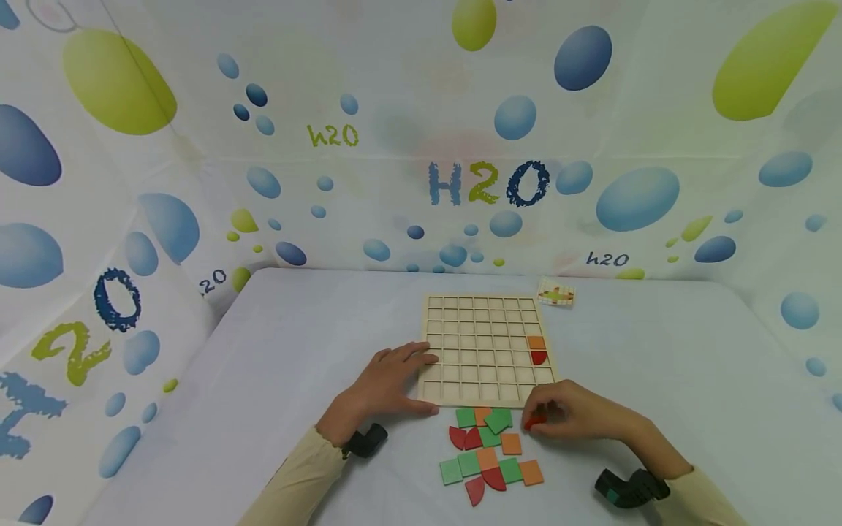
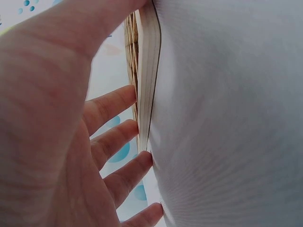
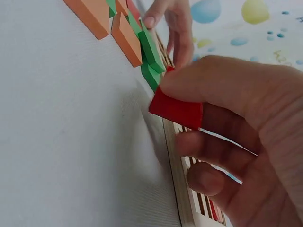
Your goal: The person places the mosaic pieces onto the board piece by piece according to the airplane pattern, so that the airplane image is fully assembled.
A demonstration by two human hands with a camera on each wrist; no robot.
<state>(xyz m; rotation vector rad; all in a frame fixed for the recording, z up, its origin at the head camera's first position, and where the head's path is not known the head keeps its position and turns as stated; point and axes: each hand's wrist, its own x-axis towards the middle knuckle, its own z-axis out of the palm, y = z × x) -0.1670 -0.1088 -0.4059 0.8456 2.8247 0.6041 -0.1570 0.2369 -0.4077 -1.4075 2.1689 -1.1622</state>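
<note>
My right hand [image 1: 579,413] pinches a red tile [image 3: 177,109] between thumb and fingers, just off the near right corner of a wooden grid board [image 1: 470,358]. Fingers spread, my left hand [image 1: 388,383] rests along the board's left side, with fingertips touching its edge. An orange square tile [image 1: 536,342] and a red rounded tile [image 1: 539,357] lie in neighbouring cells near the board's right side. The held tile's full outline is partly covered by my thumb and fingers.
Loose green square tiles [image 1: 450,471], orange square tiles [image 1: 511,443] and red quarter-circle tiles [image 1: 475,491] lie in front of the board, some overlapping. A small patterned card [image 1: 556,294] sits by the board's far right corner. White cloth [image 1: 296,329] covers the table.
</note>
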